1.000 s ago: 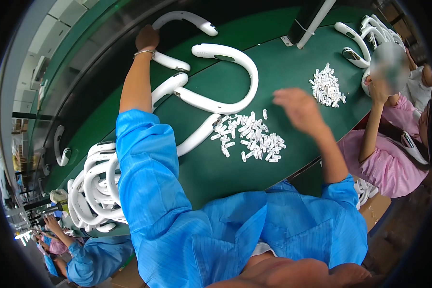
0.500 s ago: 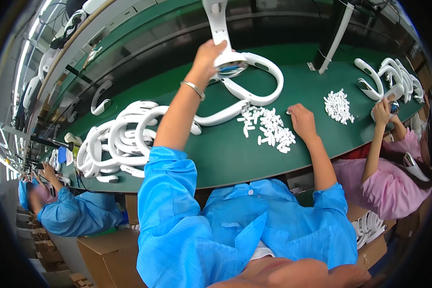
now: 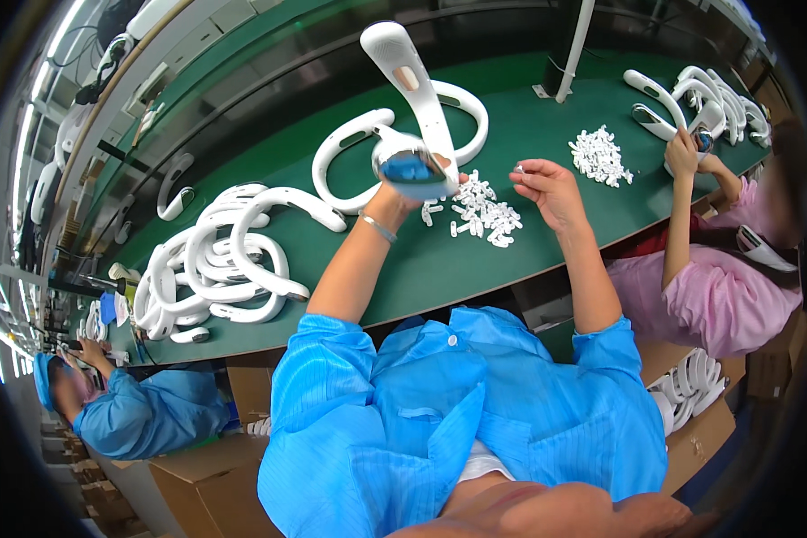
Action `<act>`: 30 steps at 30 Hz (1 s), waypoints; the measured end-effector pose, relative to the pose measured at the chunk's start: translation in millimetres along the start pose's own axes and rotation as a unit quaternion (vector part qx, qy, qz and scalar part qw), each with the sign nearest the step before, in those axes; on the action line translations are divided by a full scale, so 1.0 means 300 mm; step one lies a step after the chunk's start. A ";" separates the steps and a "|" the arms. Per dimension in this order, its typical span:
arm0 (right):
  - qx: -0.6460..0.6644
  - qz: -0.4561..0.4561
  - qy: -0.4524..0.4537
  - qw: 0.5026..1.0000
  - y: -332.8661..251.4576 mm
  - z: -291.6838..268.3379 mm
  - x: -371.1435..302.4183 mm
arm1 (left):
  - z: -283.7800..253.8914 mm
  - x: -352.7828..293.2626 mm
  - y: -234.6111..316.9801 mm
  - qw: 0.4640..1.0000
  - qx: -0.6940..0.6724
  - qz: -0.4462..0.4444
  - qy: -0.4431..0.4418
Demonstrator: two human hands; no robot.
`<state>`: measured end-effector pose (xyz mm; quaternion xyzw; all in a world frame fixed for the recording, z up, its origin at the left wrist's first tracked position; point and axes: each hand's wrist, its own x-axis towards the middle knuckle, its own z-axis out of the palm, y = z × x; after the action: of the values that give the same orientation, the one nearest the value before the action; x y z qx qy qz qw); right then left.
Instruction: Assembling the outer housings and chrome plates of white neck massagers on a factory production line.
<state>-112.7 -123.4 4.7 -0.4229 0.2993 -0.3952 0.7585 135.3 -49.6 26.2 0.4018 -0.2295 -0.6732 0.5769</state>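
Observation:
My left hand (image 3: 393, 204) is closed around the lower end of a white curved neck fan (image 3: 414, 85), which stands raised with its shiny round end (image 3: 412, 169) facing me. That end hides most of the fingers. To its right my right hand (image 3: 551, 193) pinches a small white piece (image 3: 519, 169) between thumb and fingertips, just above the green table. Between the hands and a little nearer lies a loose pile of small white plastic pieces (image 3: 488, 217). Another white curved neck fan (image 3: 332, 152) rests on the table behind the held one.
A heap of white neck fans (image 3: 220, 255) covers the table's left part. Farther right are a second pile of small pieces (image 3: 601, 157) and more neck fans (image 3: 717, 99). A co-worker in pink (image 3: 704, 287) works at right, another in blue (image 3: 148, 408) at left. A post (image 3: 576, 49) stands behind.
My left hand has brought the neck fan lower and nearer, turning its shiny end toward me. My right hand has risen from beside the pile, palm turned up, with a small piece in its fingertips.

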 end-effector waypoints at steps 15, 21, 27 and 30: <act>0.058 0.012 -0.057 0.997 0.076 0.157 -0.088 | 0.107 -0.140 -0.281 0.989 -0.134 -0.026 -0.056; 0.016 0.026 -0.056 0.998 0.055 0.174 -0.126 | 0.076 -0.156 -0.297 0.988 -0.150 0.003 -0.046; -0.040 0.033 -0.047 0.998 0.085 0.183 -0.122 | 0.120 -0.199 -0.272 0.997 -0.071 0.009 0.001; -0.085 0.027 -0.052 0.995 0.081 0.193 -0.138 | 0.124 -0.209 -0.267 0.998 -0.055 0.012 0.010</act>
<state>-79.6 -56.6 15.1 -0.4978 0.3029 -0.3250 0.7449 58.5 23.2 3.0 0.3732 -0.1913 -0.6735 0.6087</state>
